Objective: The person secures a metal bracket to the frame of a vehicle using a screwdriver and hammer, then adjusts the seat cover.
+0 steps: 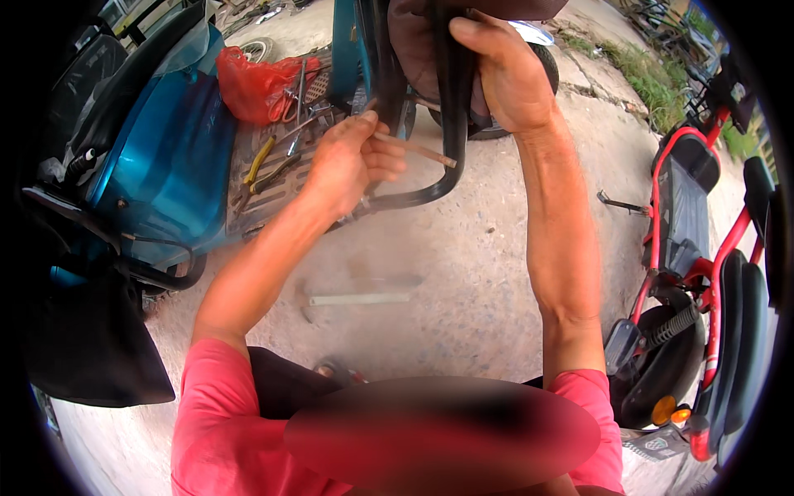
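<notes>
1 L hand (339, 174) + 1 R hand (519, 89) are showing, w/ 1 brn stick (423, 151). Also showing: 1 red plastic bag (255, 89), 1 pr yel-handled pliers (261, 159), 1 blurry pale strip (360, 298), 1 red-framed scooter (685, 207), 2 org lamps (663, 409).

**Black tube amid blue, red and grey**

Left of the black tube (456, 107), the vehicle's body panel (169, 157) is metallic teal-blue; closer to the tube, the plastic bag (248, 89) is bright red, the pliers' grip (262, 157) yellow, and the floorboard (258, 202) greyish brown, patterned with slots. At the tube's bend, the thin rod (426, 151) is brown. Right of the tube, the scooter (655, 223) shows red frame tubes and an amber lens (663, 409). Below the tube, the concrete (463, 281) is speckled grey; the sleeves (215, 372), pinkish red.
</notes>
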`<state>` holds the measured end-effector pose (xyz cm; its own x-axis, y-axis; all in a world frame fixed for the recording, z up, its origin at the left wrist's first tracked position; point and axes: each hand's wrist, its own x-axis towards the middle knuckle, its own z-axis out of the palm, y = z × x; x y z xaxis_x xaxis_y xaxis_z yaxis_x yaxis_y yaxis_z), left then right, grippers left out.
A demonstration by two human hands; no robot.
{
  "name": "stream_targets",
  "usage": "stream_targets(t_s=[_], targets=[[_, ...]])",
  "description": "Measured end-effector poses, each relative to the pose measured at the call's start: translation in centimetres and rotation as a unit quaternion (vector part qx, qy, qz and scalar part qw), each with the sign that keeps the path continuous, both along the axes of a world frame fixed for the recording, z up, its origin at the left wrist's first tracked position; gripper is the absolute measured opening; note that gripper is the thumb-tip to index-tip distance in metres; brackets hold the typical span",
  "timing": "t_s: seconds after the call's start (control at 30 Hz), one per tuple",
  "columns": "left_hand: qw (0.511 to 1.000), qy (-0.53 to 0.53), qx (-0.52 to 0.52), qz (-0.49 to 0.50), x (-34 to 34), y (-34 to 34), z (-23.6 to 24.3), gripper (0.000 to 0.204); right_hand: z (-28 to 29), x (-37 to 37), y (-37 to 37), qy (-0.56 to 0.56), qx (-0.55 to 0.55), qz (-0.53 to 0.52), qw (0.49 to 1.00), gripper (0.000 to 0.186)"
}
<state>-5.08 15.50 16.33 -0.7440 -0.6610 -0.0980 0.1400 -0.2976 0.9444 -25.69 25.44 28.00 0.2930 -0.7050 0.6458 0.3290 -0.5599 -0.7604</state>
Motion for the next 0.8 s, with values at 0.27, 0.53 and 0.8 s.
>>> stream_targets(t_s=[0.27, 0.53, 0.8], targets=[[1.000, 0.013, 0.022, -0.007, -0.5, 0.2, 0.4, 0.031, 0.9, 1.1, -1.0, 0.016, -0.003, -0.325, 0.945, 0.034], [0.998, 0.017, 0.047, -0.027, -0.1, -0.3, -0.1, 0.030, 2.0, 1.4, 0.2, -0.126, 0.049, -0.064, 0.989, 0.038], [0.999, 0.019, 0.032, -0.023, 0.0, -0.3, -0.2, 0.030, 0.2, 2.9, 1.2, -0.173, 0.050, -0.157, 0.971, 0.046]])
